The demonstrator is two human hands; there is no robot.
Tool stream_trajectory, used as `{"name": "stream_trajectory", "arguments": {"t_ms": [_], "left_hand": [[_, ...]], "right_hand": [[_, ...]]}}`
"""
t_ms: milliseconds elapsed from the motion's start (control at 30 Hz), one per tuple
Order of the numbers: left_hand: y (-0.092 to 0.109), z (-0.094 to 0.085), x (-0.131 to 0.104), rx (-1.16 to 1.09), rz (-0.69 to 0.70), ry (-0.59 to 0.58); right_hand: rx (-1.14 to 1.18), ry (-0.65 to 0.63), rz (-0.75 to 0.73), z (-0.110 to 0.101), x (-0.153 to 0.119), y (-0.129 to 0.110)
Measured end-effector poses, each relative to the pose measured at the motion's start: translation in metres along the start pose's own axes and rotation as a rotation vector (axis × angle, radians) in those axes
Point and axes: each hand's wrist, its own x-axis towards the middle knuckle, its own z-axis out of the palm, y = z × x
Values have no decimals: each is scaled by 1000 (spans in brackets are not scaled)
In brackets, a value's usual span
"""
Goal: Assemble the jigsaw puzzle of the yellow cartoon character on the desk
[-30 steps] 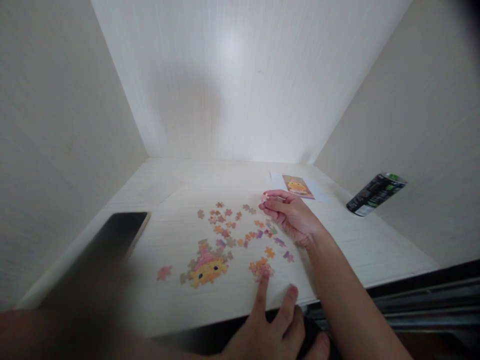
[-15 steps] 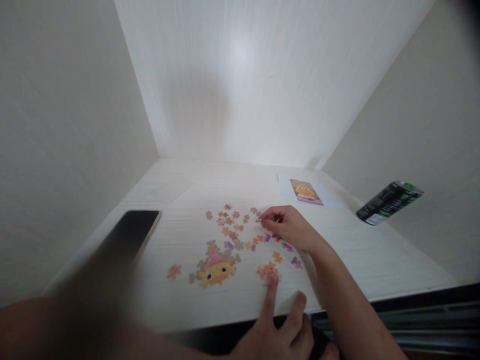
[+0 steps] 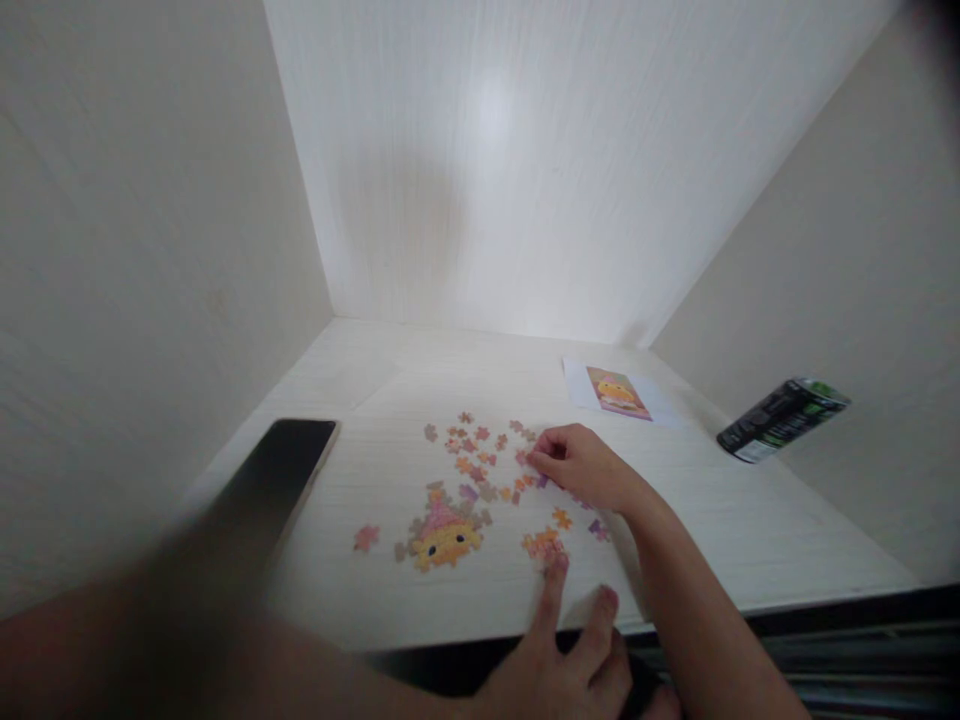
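Right-hand grip (image 3: 581, 465), pinching a pink piece (image 3: 522, 457), has lowered to the tabletop (image 3: 450, 605), piece unjoined; loosely spread left hand (image 3: 562, 660) touches joined pieces (image 3: 540, 543).

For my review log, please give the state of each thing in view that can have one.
Left hand: index finger extended onto the small cluster
Right hand: fingertips together among pieces; grip unclear
Yellow-faced puzzle section: partly joined, picture side up
Small cluster: partly covered by a fingertip
Loose pieces: scattered
Phone: lying flat, screen dark
Can: standing, looks tilted in this view
Picture: lying face up
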Motion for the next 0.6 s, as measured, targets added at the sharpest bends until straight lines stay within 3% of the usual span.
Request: {"name": "stream_trajectory", "arguments": {"t_ms": [200,400,500,600], "left_hand": [[-1,-4,2,-15,3,5],[2,7,-1,-16,-18,41],[0,3,-1,-34,3,13],[-4,-9,2,-88,22,-70]], "right_hand": [[-53,183,-4,-2,4,-16],[-64,297,-231,-8,29,-54],[-1,274,-293,-36,38,-86],[38,320,-416,-83,31,-129]]}}
